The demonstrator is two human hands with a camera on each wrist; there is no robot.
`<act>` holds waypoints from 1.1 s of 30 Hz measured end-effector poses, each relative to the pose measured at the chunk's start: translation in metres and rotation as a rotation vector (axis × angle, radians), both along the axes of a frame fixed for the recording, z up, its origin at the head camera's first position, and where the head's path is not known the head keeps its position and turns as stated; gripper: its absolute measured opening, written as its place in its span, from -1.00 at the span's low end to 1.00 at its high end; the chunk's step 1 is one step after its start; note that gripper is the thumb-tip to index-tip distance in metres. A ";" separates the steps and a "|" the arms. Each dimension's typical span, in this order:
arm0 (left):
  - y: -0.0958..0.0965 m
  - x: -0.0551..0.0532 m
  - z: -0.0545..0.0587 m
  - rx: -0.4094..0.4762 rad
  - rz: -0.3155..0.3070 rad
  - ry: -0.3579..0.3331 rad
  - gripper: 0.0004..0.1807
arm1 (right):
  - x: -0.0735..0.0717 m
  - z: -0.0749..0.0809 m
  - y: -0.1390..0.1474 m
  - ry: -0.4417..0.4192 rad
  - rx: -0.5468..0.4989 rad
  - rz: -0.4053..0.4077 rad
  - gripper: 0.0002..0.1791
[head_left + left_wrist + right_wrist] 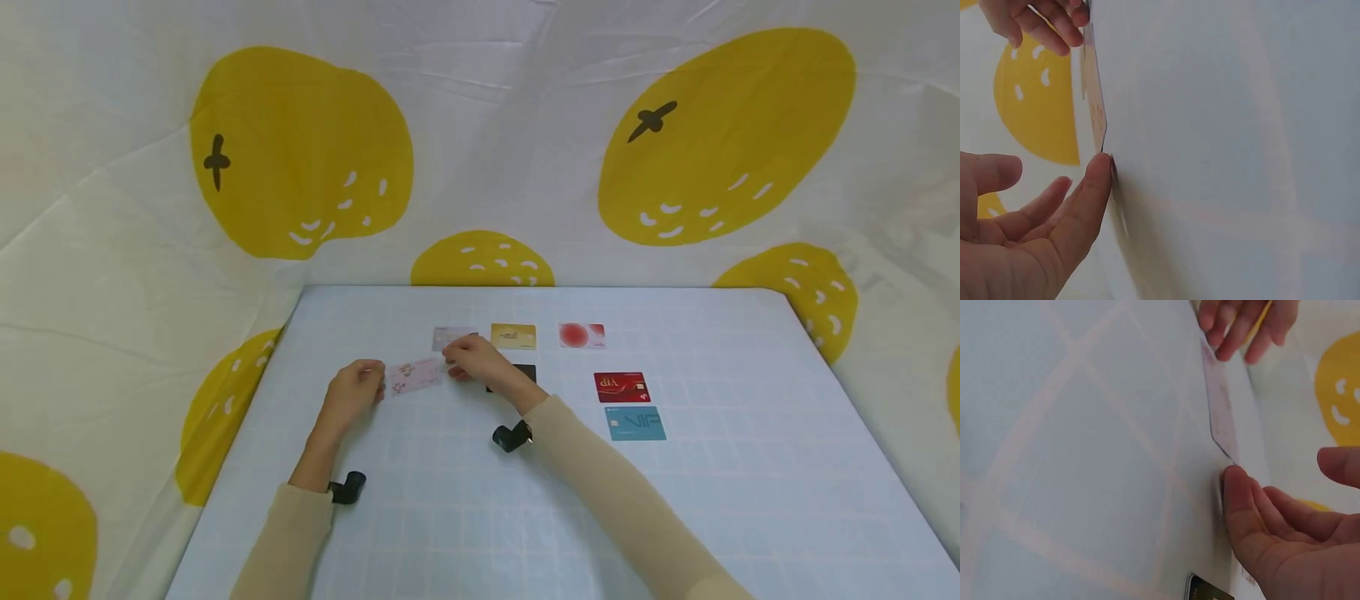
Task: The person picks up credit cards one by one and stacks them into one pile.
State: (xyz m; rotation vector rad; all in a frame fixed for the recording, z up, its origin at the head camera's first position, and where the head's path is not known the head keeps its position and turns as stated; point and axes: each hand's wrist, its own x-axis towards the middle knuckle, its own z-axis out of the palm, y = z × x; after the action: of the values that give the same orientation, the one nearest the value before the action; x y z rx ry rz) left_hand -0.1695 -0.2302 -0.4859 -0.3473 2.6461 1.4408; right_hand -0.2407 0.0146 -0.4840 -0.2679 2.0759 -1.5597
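A pink card with a flower-like print point(416, 377) lies between the two hands, slightly tilted in the head view. My left hand point(356, 390) is at its left end, one fingertip by the card's edge and the others held apart in the left wrist view. At the opposite end is my right hand point(480, 363), a fingertip point(1236, 481) close to the card's edge and the thumb or finger above standing away. Whether either fingertip touches the card, I cannot tell. My right hand and wrist partly cover a pale card point(448, 335) and a black card point(525, 373).
A gold card point(513, 337) and a white card with a red circle point(581, 336) lie along the back. Farther right, a red VIP card point(622, 387) lies above a blue VIP card point(635, 423). All rest on the pale checked table point(750, 500).
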 end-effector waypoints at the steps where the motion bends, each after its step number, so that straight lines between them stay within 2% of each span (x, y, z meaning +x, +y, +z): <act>1: 0.000 -0.001 -0.001 0.020 0.010 -0.006 -0.54 | -0.001 -0.001 -0.001 -0.025 -0.014 -0.001 -0.60; 7: -0.002 -0.006 -0.001 0.118 0.044 -0.048 -0.54 | -0.004 -0.002 -0.005 -0.128 -0.089 -0.011 -0.56; 14: 0.000 -0.009 0.000 0.174 0.040 -0.073 -0.48 | -0.006 -0.003 -0.007 -0.165 -0.119 -0.006 -0.53; 23: 0.007 -0.013 -0.001 0.184 0.066 -0.086 -0.45 | -0.006 0.000 -0.007 -0.243 -0.205 0.001 -0.48; 33: 0.008 -0.017 -0.006 0.176 0.106 -0.108 -0.44 | -0.003 -0.004 -0.009 -0.298 -0.263 -0.047 -0.51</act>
State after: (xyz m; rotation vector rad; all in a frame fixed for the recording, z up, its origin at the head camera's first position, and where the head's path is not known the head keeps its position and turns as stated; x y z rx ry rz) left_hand -0.1861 -0.2224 -0.4917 -0.5375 2.4284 1.6217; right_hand -0.2440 0.0055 -0.4878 -0.0725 1.6624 -1.7822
